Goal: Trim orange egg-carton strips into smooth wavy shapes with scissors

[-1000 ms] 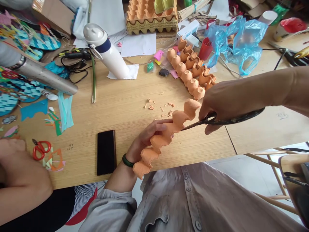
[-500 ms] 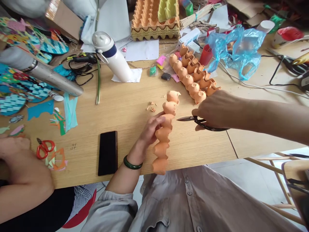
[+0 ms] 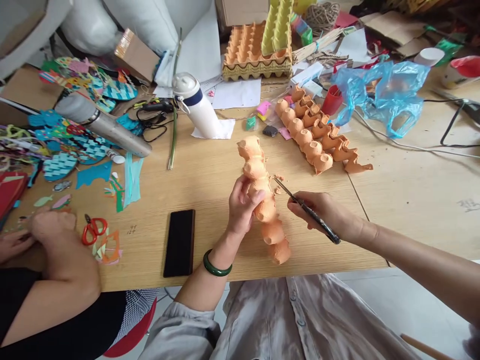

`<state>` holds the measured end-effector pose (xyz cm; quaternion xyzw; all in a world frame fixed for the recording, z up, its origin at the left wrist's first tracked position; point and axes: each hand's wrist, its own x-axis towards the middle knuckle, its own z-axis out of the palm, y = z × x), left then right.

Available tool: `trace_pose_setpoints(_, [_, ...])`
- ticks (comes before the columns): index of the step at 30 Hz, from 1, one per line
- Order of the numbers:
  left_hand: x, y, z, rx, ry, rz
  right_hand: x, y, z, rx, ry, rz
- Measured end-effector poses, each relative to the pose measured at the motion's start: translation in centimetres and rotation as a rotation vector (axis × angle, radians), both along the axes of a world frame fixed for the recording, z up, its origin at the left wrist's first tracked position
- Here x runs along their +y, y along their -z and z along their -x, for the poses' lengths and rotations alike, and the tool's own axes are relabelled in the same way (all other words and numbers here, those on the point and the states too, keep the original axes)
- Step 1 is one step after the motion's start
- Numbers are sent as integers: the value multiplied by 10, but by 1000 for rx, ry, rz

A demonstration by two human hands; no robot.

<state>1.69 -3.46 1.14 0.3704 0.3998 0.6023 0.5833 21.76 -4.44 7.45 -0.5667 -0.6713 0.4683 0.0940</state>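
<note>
My left hand (image 3: 243, 207) is closed around a strip of orange egg-carton cups (image 3: 265, 209), thumb on top, holding it above the table. A green bangle (image 3: 217, 265) circles that wrist. In my right hand (image 3: 318, 215) is a pair of dark scissors (image 3: 313, 216), the blades pointing at the strip's right edge with a small gap between. The blades look nearly closed. Small carton scraps (image 3: 278, 184) lie on the table behind the blade tips. Farther back rests a bigger cut piece of orange egg carton (image 3: 303, 136), beside a long trimmed strip (image 3: 339, 145).
A black phone (image 3: 179, 243) lies left of my left arm. Behind stand a white bottle (image 3: 198, 110) and stacked egg trays (image 3: 258, 55). A blue plastic bag (image 3: 393, 95) sits at back right. At left, a co-worker's arm (image 3: 63, 250) rests near red-handled scissors (image 3: 93, 230).
My left hand has turned the strip, so its near end now swings right. My right hand moved from beside the larger carton piece down toward me, and the scissors tilted. The view shifted left.
</note>
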Motion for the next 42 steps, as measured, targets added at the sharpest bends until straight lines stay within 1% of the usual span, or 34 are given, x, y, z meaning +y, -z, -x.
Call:
trace_pose_setpoints(3, [-3, 3, -1, -4, -5, -44, 0, -6, 6, 7, -19, -72])
trace_pose_setpoints(5, [-5, 4, -2, 21, -7, -85, 1, -9, 8, 1, -25, -88])
trace_pose_setpoints(8, [-8, 4, -2, 62, -34, -130, 2, -12, 10, -2, -37, -46])
trace_pose_setpoints(13, [-10, 3, -4, 58, -47, -163, 3, -14, 10, 38, -24, 28])
trace_pose_setpoints(17, [-14, 0, -6, 72, -56, -158, 5, -19, 10, 72, -20, 96])
trace_pose_setpoints(20, [-17, -2, -9, 96, -75, -147, 6, -26, 10, 60, -28, 185])
trace_pose_setpoints(23, [-21, -3, -11, 124, -107, -139, 7, -30, 11, 79, 16, 307])
trace_pose_setpoints(25, [-22, -3, -13, 123, -109, -139, 9, -31, 11, 98, 44, 361])
trace_pose_setpoints(29, [-23, -3, -16, 89, -78, -98, 13, -36, 13, 78, 70, 399])
trace_pose_setpoints(33, [-22, -1, -17, 82, -84, -52, 17, -42, 16, 58, 107, 450])
trace_pose_setpoints(37, [-20, 2, -16, 88, -82, -4, 21, -37, 18, 76, 122, 464])
trace_pose_setpoints(42, [-14, 9, -15, 38, -56, 40, 26, -32, 22, 55, 143, 448])
